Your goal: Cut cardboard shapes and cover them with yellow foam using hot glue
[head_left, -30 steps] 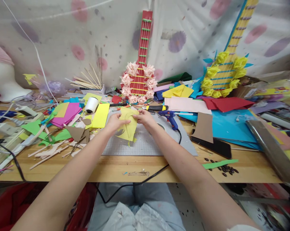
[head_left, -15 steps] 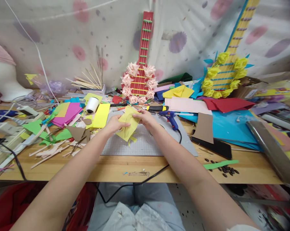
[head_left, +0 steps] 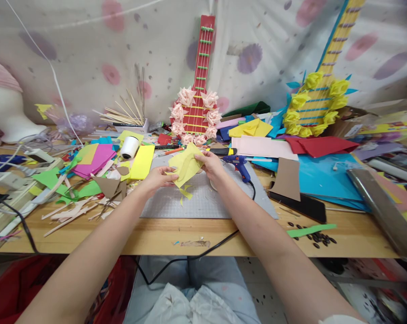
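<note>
Both my hands hold one piece of yellow paper (head_left: pixel 186 164) just above the grey cutting mat (head_left: pixel 203 204). My left hand (head_left: pixel 158 176) pinches its lower left edge with closed fingers. My right hand (head_left: pixel 212 163) grips its upper right corner. The paper is tilted, rising to the right. A small yellow scrap (head_left: pixel 186 194) lies on the mat under it.
A blue glue gun (head_left: pixel 239 165) lies right of my right hand, its black cord running off the front edge. A red paper guitar (head_left: pixel 198 90) and a yellow-flowered one (head_left: pixel 313 105) lean at the back. Paper sheets, a white roll (head_left: pixel 128 147), wooden sticks and cardboard crowd the wooden table (head_left: pixel 203 234).
The yellow paper has been lifted and turned, its right side now higher. My left hand slid down to its lower edge and my right hand moved slightly right.
</note>
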Demonstrator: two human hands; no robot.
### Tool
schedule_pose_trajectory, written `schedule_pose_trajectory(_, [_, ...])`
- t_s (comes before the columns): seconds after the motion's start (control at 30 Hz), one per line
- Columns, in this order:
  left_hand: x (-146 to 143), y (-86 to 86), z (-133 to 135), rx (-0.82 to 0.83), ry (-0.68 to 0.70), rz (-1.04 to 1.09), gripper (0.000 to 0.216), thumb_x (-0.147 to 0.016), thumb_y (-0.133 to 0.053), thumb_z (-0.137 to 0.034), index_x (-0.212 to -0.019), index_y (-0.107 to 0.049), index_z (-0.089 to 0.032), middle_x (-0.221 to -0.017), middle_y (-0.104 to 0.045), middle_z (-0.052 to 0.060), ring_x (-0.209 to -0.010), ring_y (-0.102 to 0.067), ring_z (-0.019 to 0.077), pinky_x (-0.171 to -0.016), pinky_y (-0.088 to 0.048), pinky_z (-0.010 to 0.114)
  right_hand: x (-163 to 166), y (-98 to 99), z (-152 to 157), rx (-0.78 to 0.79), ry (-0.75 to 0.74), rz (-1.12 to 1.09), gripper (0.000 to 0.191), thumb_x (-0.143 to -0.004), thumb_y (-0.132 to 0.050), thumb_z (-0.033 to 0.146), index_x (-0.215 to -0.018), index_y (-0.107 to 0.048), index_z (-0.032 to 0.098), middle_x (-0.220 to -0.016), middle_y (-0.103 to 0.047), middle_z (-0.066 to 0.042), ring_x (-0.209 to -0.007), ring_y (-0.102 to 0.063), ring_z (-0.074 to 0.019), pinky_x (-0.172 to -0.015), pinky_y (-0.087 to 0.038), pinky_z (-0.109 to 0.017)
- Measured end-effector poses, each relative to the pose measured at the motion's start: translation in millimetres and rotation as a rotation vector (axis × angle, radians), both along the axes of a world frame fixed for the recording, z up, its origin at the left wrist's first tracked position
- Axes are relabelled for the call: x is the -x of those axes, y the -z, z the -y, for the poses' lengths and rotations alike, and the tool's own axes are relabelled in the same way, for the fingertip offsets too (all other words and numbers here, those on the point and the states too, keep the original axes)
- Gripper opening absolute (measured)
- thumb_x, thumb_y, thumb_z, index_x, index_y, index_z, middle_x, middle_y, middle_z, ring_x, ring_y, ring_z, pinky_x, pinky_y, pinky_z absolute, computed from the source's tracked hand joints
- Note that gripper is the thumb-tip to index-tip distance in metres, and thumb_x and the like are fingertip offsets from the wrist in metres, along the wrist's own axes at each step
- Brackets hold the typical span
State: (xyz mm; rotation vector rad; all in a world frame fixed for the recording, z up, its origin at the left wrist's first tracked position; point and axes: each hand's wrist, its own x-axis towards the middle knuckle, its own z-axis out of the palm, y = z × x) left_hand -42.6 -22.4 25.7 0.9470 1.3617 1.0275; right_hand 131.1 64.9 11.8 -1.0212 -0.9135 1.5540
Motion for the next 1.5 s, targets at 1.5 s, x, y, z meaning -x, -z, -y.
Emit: schedule_pose_trajectory(1.5, [8.8,-25.9,-32.5,-0.108,-0.046,-0.257,0.057,-0.043,-0.081,-0.039,-0.094,-0.068,-0.018,-0.096,-0.069,0.009,-0.085,-0.064,0.0229,-0.07,-0.047,0.03,7.8,-1.0,1.4,-0.047,-0.1,0.084,0.037,-0.051,-0.073,0.018,-0.071,-0.042,0.02,-0.062,-0.057,0.004,-0.056,-0.054,-0.0105,-0.054,-0.043,-0.023])
